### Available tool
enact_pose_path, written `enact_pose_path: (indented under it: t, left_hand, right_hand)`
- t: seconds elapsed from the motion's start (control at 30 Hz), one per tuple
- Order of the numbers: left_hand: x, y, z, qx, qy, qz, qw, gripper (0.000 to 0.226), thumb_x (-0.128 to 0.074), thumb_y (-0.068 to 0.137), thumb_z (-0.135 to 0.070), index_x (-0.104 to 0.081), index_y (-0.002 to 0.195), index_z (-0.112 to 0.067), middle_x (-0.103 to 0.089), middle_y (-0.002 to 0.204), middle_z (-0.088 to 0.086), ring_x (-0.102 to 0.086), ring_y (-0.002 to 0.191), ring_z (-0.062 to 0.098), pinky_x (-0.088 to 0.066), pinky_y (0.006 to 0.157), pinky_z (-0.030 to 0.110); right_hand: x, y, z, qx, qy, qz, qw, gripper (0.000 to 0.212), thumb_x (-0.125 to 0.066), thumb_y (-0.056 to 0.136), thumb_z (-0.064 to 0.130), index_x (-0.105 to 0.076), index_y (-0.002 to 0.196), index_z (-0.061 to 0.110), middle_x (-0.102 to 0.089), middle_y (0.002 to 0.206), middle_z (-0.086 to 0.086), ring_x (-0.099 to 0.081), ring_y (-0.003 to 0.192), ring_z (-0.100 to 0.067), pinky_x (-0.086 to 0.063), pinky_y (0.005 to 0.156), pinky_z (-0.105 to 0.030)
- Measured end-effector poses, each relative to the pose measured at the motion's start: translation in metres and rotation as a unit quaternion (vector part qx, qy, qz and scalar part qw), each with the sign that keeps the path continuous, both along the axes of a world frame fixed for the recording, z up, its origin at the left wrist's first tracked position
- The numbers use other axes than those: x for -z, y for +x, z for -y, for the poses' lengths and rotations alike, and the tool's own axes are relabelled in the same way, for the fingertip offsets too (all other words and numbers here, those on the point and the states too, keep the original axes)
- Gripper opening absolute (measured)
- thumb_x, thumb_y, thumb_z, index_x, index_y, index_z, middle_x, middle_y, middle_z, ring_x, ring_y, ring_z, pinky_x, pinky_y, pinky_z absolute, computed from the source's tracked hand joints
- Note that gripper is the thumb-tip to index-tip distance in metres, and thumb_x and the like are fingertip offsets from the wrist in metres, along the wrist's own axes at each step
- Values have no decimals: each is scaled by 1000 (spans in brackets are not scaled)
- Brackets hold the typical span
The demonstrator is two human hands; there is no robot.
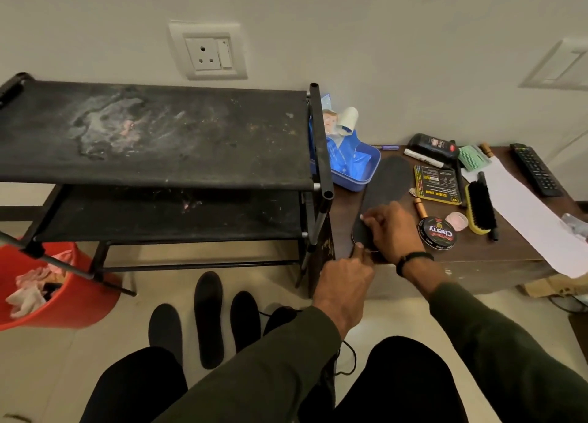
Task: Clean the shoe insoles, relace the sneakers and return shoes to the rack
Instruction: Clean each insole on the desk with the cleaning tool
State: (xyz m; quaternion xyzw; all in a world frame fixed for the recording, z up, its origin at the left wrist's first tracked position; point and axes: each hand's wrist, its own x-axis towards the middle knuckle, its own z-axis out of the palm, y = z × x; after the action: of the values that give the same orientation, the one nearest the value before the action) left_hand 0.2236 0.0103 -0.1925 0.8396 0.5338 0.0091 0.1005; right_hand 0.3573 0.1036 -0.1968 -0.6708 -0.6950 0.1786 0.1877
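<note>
A black insole [386, 184] lies lengthwise on the low brown table [477, 254], its heel at the near edge. My left hand [345, 286] pinches the heel end from the table's front edge. My right hand [386, 227] rests on the insole's near half with fingers curled; a small white thing shows at its fingertips. Several more black insoles [208, 317] lie side by side on the floor in front of the black shoe rack [152, 136], whose shelves hold no shoes. A black lace [346, 359] trails on the floor between my knees.
On the table stand a shoe polish tin [437, 233], a yellow brush [480, 208], a blue tub [356, 165], a yellow-black card, a polish bottle, a comb, a remote [536, 169] and white paper. A red bucket [60, 292] with rags stands left of the rack.
</note>
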Motion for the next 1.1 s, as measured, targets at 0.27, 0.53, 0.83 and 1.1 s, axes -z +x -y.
enact_pose_path:
  t: [0.27,0.53,0.83,1.1]
  left_hand:
    - [-4,-12,-4,-24,26,4,999,81,-69,93,-21,-14,153,-17,-64,103,8,-68,81,26,-53,66,38]
    - [-6,-14,-12,1,18,-29,999,76,-65,97,-26,-15,154,-19,-62,105,9,-66,89,28,-52,71,40]
    - [-2,-15,-10,0,-7,-38,999,79,-70,91,-18,-16,148,-20,-65,100,7,-67,86,30,-46,65,38]
    - [-3,-6,2,3,-39,-73,997,95,-75,87,-17,-10,157,-16,-35,157,8,-67,97,33,-48,67,36]
  right_hand:
    - [19,14,65,-36,66,18,997,11,-69,91,12,-76,99,16,-56,95,1,-51,88,-18,-40,73,-26]
    - [8,26,6,31,66,56,996,14,-68,93,18,-76,90,6,-62,98,-14,-61,89,-30,-52,79,-42]
    - [-10,37,-85,137,-19,76,987,19,-73,88,18,-74,97,1,-71,99,-21,-67,94,-38,-54,78,-36]
    - [-14,23,-43,149,-35,38,988,17,-69,92,17,-72,93,0,-69,95,-17,-65,90,-32,-47,73,-31]
